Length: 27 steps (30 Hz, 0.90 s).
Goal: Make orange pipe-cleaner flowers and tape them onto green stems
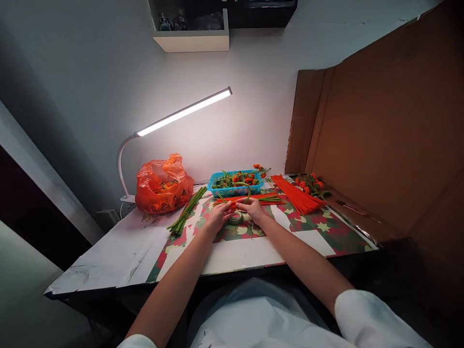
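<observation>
1. Over the table (108, 263), the left hand (219, 215) and right hand (253, 209) nearly meet, fingertips pinched on a small orange piece (234, 204); a curved green stem (249, 191) rises beside them.
2. Just beneath sits a tape roll (236, 222).
3. Behind stands a blue basket (219, 192) of orange flowers (250, 179).
4. Leftward lies a green stem bundle (186, 212); rightward, orange strips (299, 197).

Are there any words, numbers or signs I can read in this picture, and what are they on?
None that I can read for sure.
Orange plastic bag: dark printing along its lower part, too small and blurred to read.
Small bottle-like thing on the shelf: too small and dark to tell if it has a label.
</observation>
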Motion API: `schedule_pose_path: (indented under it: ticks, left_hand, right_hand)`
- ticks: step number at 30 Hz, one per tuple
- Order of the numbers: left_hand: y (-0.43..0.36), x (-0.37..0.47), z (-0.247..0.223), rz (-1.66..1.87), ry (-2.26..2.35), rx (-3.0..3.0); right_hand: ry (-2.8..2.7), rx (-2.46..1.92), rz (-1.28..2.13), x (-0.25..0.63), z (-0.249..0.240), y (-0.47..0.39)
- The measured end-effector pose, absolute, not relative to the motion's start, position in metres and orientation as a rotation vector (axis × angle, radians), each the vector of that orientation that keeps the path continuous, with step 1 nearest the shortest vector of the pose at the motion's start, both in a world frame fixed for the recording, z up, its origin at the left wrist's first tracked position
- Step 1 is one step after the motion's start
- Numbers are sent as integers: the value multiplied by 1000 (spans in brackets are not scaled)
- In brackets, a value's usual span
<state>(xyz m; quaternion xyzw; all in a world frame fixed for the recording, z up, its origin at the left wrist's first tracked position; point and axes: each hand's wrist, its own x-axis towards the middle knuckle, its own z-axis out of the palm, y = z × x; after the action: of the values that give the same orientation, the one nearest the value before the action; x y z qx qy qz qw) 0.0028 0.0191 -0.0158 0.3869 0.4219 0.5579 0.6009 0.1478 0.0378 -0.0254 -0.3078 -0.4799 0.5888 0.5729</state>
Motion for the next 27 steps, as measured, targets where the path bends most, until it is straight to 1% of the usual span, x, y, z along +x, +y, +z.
schedule_pose_path:
  ticks: [5,10,18,27]
  left_hand:
    - [21,2,-22,1456,1089,1200]
    - [19,4,-22,1548,1139,1470]
    - [17,5,-19,1508,1121,1419]
    - [20,5,-18,1358,1116,1386]
  right_hand:
    - [-1117,-752,1378,148,-23,36]
    - [-1087,-772,1391,148,-23,36]
    - [-1059,-732,1449,149,-24,38]
    - [-1060,-741,1454,149,-27,41]
